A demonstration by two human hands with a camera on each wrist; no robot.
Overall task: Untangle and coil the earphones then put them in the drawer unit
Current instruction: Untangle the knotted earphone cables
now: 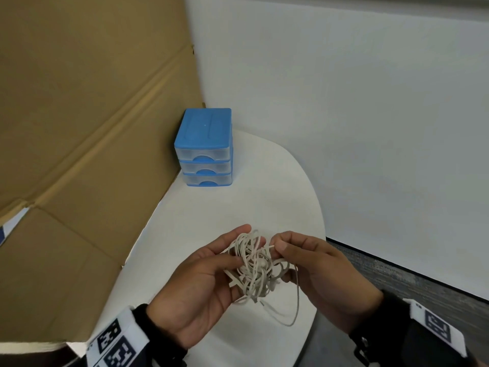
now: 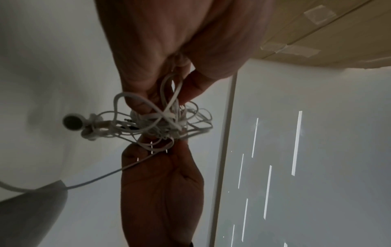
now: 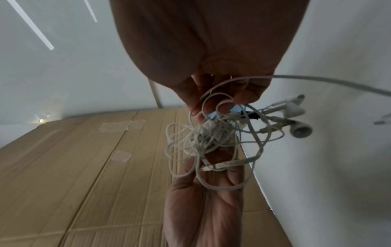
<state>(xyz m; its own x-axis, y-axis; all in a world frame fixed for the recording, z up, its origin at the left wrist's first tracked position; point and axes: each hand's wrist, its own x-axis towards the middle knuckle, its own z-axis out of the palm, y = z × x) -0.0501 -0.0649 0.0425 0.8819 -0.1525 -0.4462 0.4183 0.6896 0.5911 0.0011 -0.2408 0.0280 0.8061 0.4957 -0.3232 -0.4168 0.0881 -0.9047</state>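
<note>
The earphones [image 1: 254, 271] are held as a tight tangle above the near edge of the worktop [image 1: 238, 207], between both hands. The bundle is cradled in the left hand [image 1: 201, 282], fingers curled under it. A strand at the top of the knot is pinched by the right hand [image 1: 312, 266] between thumb and forefinger. One loop [image 1: 288, 313] hangs free below. In the right wrist view, two earbuds [image 3: 300, 130] are seen sticking out at one side of the knot.

Handling, as judged: very light, thin, fully limp cable; no shape will be kept unless wound. Smooth jacket, so slip through the fingers is likely. Hard pulling would probably tighten the knot and strain the joints at the buds. A free end is best taken, a bud or the plug, and fed back through the loops. The plug cannot be picked out for certain.

Around: the blue drawer unit [image 1: 203, 149] stands at the far side of the worktop, well apart from the hands, three drawers, all closed. One hand will be needed to pull a drawer. A cardboard sheet [image 1: 79, 128] leans just beside the unit on the left; a white wall [image 1: 344, 102] stands behind. Nothing is seen between the hands and the unit.
</note>
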